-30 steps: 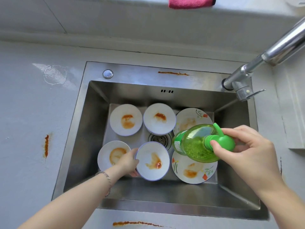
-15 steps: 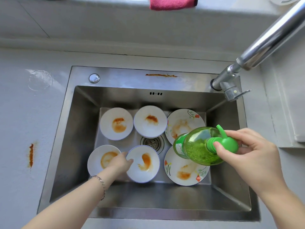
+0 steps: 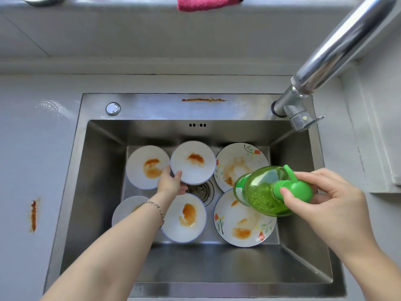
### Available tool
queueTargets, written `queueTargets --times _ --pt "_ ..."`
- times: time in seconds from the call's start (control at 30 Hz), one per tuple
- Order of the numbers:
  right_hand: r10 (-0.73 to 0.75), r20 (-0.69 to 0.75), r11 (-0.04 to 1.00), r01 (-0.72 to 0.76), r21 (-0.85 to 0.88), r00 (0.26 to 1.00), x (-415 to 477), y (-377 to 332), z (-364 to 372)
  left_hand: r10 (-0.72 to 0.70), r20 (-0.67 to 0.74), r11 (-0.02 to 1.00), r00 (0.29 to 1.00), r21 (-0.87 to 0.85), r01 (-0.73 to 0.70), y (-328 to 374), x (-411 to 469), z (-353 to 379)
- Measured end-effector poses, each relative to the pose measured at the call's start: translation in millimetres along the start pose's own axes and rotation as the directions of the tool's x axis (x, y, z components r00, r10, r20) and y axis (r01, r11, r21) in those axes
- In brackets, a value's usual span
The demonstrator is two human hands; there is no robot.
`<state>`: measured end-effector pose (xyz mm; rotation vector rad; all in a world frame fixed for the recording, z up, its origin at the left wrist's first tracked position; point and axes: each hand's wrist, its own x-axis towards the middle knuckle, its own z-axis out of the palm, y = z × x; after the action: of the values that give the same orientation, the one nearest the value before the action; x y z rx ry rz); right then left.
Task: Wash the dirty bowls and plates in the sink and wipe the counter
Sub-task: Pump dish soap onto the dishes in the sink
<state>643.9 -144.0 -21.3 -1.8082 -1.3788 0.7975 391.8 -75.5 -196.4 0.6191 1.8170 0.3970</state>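
Left hand (image 3: 172,184) is down in the sink (image 3: 97,192), thumb over the near rim of the back middle bowl (image 3: 193,162), fingers curled beneath it; orange-brown sauce is smeared inside. Touching that hand on its left is the back left bowl (image 3: 147,167), stained likewise. The drain (image 3: 200,191) is just right of the hand. Below the wrist, which wears a bracelet (image 3: 155,206), lies the front middle bowl (image 3: 184,218); the front left bowl (image 3: 128,208) is half hidden by the forearm. Right hand (image 3: 325,203) is raised over the sink's right side, thumb and fingers wrapped around the pump head of a green dish soap bottle (image 3: 262,192), which is tipped sideways, base pointing towards the left hand. Under the bottle is the back flowered plate (image 3: 238,164); nearer, below the right thumb, is the front flowered plate (image 3: 243,224), both smeared. The faucet (image 3: 325,51) is beyond the right hand. There is a sauce streak (image 3: 33,213) on the table (image 3: 32,159), well left of the left forearm.
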Motion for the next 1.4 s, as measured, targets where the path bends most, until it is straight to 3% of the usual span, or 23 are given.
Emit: queueTargets --times 0.2,0.33,0.43,0.6,0.8,1.07,1.4 --pt "-0.008 0.025 1.0 0.007 0.007 1.0 -1 -2 6 0.002 -0.089 0.999 0.996 -0.053 -0.007 6 6 5" --pt "-0.022 0.023 1.0 0.021 0.019 0.999 -4 -5 9 0.103 -0.086 0.995 0.991 0.02 -0.101 6 -5 -3" --pt "-0.028 0.037 0.999 0.027 0.026 0.999 -5 -9 11 0.147 -0.058 0.986 0.987 -0.067 -0.15 -4 -15 -24" --pt "-0.045 0.059 0.999 0.046 -0.014 0.997 -8 -17 16 0.225 -0.057 0.974 0.973 0.033 -0.223 -33 -41 -87" --pt "-0.049 0.104 0.997 0.054 -0.049 0.993 -15 -28 23 0.13 0.035 0.975 0.991 0.176 -0.134 -88 -53 -141" --pt "-0.098 0.124 0.993 0.105 -0.051 0.987 -27 -41 31 0.046 0.073 0.949 0.996 0.308 -0.067 -121 -45 -145" --pt "-0.138 0.144 0.988 0.146 -0.044 0.98 -42 -53 37 -0.026 0.073 0.956 0.997 0.294 0.003 -122 -49 -140"
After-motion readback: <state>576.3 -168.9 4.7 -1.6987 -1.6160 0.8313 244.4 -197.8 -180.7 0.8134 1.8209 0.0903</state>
